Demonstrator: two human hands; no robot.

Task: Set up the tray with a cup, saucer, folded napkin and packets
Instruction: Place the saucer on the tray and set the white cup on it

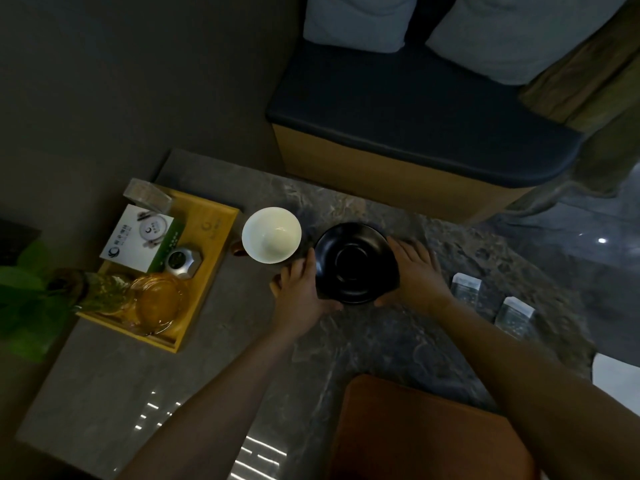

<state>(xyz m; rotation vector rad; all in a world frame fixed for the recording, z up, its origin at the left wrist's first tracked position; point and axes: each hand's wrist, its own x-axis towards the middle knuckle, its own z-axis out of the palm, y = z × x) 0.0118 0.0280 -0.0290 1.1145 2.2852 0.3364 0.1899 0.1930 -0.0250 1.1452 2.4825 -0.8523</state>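
Saucer step, held by both hands.
Left hand (300,292) and right hand (417,271) grip the round black saucer (356,263); next it probably goes to the wooden tray (211,258).

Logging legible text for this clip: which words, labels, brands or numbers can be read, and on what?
None can be read as text.
White card on the wooden tray: a round logo and lines of characters, too blurred to read.
Green strip beside the card: pale marks, too small.
Tray floor: a faint stamped mark, illegible.
Two clear packets on the table: no legible print.
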